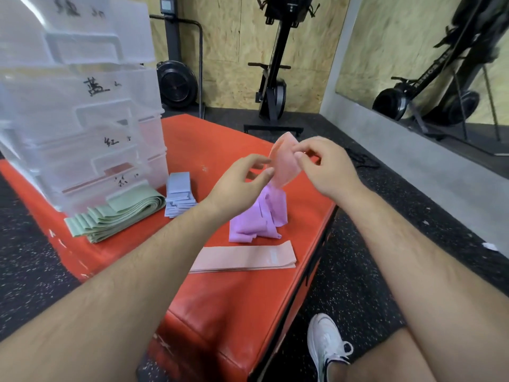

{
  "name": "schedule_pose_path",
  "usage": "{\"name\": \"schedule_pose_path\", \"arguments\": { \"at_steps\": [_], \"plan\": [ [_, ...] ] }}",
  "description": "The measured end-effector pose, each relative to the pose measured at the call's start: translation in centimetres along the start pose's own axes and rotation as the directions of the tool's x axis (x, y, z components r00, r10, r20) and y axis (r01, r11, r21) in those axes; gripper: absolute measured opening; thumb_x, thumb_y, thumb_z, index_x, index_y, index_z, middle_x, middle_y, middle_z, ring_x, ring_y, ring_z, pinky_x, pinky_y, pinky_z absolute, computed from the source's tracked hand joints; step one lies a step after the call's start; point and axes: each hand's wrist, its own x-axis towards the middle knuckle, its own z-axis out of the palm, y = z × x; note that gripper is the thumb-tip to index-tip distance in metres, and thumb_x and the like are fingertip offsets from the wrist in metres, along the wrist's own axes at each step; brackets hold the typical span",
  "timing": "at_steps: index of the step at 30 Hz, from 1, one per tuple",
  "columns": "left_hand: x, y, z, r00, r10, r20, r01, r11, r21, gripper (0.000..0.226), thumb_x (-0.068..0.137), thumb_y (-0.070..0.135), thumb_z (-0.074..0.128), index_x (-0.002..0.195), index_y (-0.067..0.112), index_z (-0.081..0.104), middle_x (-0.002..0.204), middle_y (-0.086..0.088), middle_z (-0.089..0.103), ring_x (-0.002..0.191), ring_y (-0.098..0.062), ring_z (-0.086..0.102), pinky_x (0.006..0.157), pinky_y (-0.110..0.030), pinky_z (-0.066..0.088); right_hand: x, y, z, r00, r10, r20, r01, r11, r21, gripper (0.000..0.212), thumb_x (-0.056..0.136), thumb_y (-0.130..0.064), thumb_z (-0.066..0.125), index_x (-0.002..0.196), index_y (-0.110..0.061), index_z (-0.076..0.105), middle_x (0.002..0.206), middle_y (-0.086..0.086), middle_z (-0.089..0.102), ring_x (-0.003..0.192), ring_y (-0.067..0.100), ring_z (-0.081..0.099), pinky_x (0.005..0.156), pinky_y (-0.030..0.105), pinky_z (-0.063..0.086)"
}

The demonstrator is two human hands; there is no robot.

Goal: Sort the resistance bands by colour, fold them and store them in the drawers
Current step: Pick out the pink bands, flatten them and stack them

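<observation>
A pink resistance band (283, 164) hangs in the air above the red padded box (220, 299). My right hand (325, 166) pinches its upper edge, and my left hand (245, 177) pinches its left side. Under the hands lies a loose heap of purple bands (259, 219). A flat stack of pink bands (245, 259) lies nearer to me. Green bands (115, 213) and folded blue bands (179, 197) lie at the foot of the clear plastic drawer unit (82, 119), whose drawers carry handwritten labels.
The red box's right edge (316, 260) drops to black rubber floor, where my white shoe (327, 346) stands. Black exercise machines (275, 78) stand by the wooden wall behind. A mirror (427, 64) lines the right wall.
</observation>
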Motion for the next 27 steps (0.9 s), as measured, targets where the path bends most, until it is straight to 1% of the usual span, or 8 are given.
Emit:
{"name": "schedule_pose_path", "arguments": {
  "at_steps": [3,7,11,16,19,22,24,27],
  "plan": [
    [-1.2,1.7,-1.2,0.999,0.014,-0.042,-0.017,0.997,-0.081,0.028,0.094,0.04,0.063,0.12,0.03,0.06,0.118,0.017,0.062,0.094,0.009,0.059,0.075,-0.003,0.043,-0.2,-3.0,-0.9,0.998,0.004,-0.069,0.007,0.988,0.156,0.013,0.091,-0.01,0.064,0.098,-0.015,0.075,0.093,-0.007,0.067,0.084,0.002,0.058,0.076,0.012,0.042],
    [-3.0,2.4,-2.9,0.994,0.037,-0.103,-0.043,0.998,-0.054,0.032,0.088,0.039,0.072,0.117,0.038,0.059,0.118,0.018,0.06,0.094,0.006,0.061,0.076,-0.014,0.048,-0.3,-6.1,-0.7,0.996,0.082,-0.044,-0.055,0.901,0.431,0.019,0.096,-0.008,0.061,0.106,-0.021,0.071,0.096,-0.011,0.07,0.087,0.0,0.064,0.08,0.019,0.05],
    [-5.2,2.6,-5.2,0.989,-0.138,-0.06,0.125,0.976,-0.178,0.045,0.085,0.045,0.073,0.125,0.036,0.055,0.12,0.014,0.059,0.091,-0.007,0.064,0.051,-0.014,0.046,-0.4,-8.4,0.3,0.987,0.153,0.048,-0.151,0.782,0.605,0.021,0.099,-0.006,0.057,0.116,-0.013,0.068,0.089,-0.003,0.066,0.07,0.001,0.061,0.064,0.019,0.049],
    [-7.1,1.8,-7.3,0.925,-0.363,0.111,0.373,0.819,-0.437,0.066,0.084,0.035,0.077,0.139,0.023,0.041,0.112,-0.013,0.069,0.086,-0.025,0.073,0.064,-0.027,0.054,-0.7,-10.6,2.4,0.98,0.129,0.148,-0.196,0.722,0.664,0.023,0.099,-0.005,0.056,0.117,-0.014,0.068,0.091,0.004,0.065,0.074,0.009,0.06,0.065,0.024,0.052],
    [-8.0,1.7,-8.3,0.891,-0.444,0.092,0.422,0.74,-0.523,0.059,0.087,0.021,0.075,0.135,0.012,0.043,0.092,-0.008,0.071,0.07,-0.021,0.071,0.066,-0.033,0.059,-0.9,-11.4,3.8,0.975,0.084,0.208,-0.205,0.706,0.678,0.026,0.099,-0.007,0.057,0.109,-0.027,0.07,0.092,0.012,0.066,0.08,0.02,0.063,0.073,0.04,0.056],
    [-8.4,1.0,-9.7,0.867,-0.497,0.046,0.432,0.7,-0.569,0.056,0.085,0.006,0.074,0.132,0.01,0.044,0.096,-0.01,0.071,0.074,-0.022,0.072,0.076,-0.037,0.059,-1.2,-11.9,4.9,0.966,0.085,0.243,-0.231,0.705,0.67,0.027,0.099,-0.005,0.056,0.106,-0.028,0.069,0.096,0.014,0.067,0.08,0.02,0.063,0.074,0.042,0.056],
    [-8.9,0.4,-10.6,0.865,-0.501,-0.01,0.425,0.744,-0.515,0.057,0.082,0.008,0.079,0.129,0.012,0.046,0.111,-0.014,0.069,0.079,-0.023,0.071,0.08,-0.038,0.059,-1.3,-12.1,5.5,0.958,0.104,0.267,-0.258,0.717,0.647,0.026,0.099,-0.004,0.055,0.107,-0.025,0.069,0.098,0.013,0.068,0.08,0.02,0.063,0.078,0.044,0.058],
    [-9.9,-0.7,-11.3,0.901,-0.406,-0.151,0.384,0.91,-0.153,0.06,0.072,0.031,0.087,0.121,0.027,0.053,0.124,-0.004,0.052,0.093,-0.011,0.065,0.079,-0.031,0.059,-1.4,-12.5,6.2,0.947,0.118,0.3,-0.289,0.724,0.627,0.023,0.099,-0.003,0.055,0.11,-0.018,0.069,0.103,0.017,0.069,0.083,0.022,0.064,0.08,0.047,0.058]
  ]
}}
